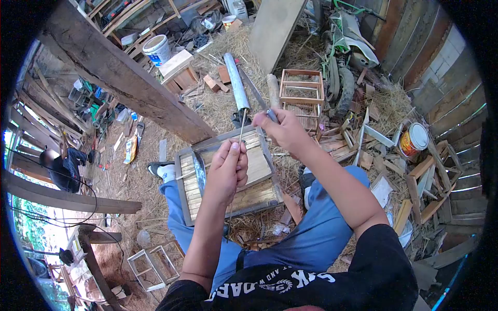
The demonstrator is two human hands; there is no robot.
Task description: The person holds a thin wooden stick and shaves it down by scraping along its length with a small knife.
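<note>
My left hand (228, 168) is closed around a thin stick (241, 126), which points up and away from me and also shows below the fist. My right hand (288, 132) grips a knife (254, 92) with a long, narrow blade that slants up and to the left. The knife's handle end sits close to the upper part of the stick; whether they touch I cannot tell. Under both hands, between my knees, is a slatted wooden panel (265, 199) with a dark frame. A curved metal blade (199, 173) lies on its left side, partly hidden by my left forearm.
A grey-blue pipe-like piece (237, 83) lies beyond the panel. A thick wooden post (119, 72) slants across the left. Small wooden frames (302, 85), a paint can (414, 139), a white bucket (156, 50) and a motorbike (346, 46) stand around. Another person (66, 168) sits far left.
</note>
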